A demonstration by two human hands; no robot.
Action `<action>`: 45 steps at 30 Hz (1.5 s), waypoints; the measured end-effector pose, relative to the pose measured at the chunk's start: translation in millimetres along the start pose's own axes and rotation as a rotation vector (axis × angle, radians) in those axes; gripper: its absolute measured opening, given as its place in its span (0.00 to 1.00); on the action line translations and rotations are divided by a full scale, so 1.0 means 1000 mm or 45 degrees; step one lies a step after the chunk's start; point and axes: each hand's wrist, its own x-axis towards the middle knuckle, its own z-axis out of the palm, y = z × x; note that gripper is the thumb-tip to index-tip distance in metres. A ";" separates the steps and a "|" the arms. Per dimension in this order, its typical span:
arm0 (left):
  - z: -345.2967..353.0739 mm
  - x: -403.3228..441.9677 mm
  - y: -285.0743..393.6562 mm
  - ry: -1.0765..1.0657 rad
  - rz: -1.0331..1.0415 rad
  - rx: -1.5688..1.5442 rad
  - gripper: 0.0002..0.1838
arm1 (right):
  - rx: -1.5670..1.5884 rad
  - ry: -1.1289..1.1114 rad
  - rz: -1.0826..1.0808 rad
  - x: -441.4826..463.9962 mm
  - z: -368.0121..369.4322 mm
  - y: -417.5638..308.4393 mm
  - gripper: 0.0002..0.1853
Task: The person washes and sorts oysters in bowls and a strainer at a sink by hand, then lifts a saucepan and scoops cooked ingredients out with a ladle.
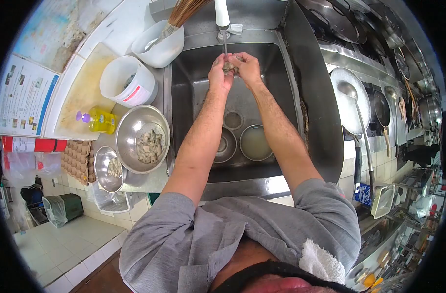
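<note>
Grey shirt (157,239) nearest; beyond it, cupped hands under running water (225,45).
On the tabletop (146,182) left of the sink (276,93), the big bowl (131,122) could tip if the left arm (196,141) bumped it; over the sink, left hand (219,75) and right hand (250,69) grasp slick-looking pieces (229,67) together, which the stream or loose fingers could send down towards the drain (233,119).

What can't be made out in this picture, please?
All in the head view:
Food pieces: partly hidden by the left hand and right hand.
White tub: full contents, hidden by its wall.
Straw brush: bristle ends, cut off by the top edge.
Wall sheet: wording, too small to read.
</note>
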 end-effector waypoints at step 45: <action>-0.016 -0.013 0.017 -0.161 -0.073 0.104 0.07 | 0.407 -0.266 0.103 0.014 0.006 -0.003 0.08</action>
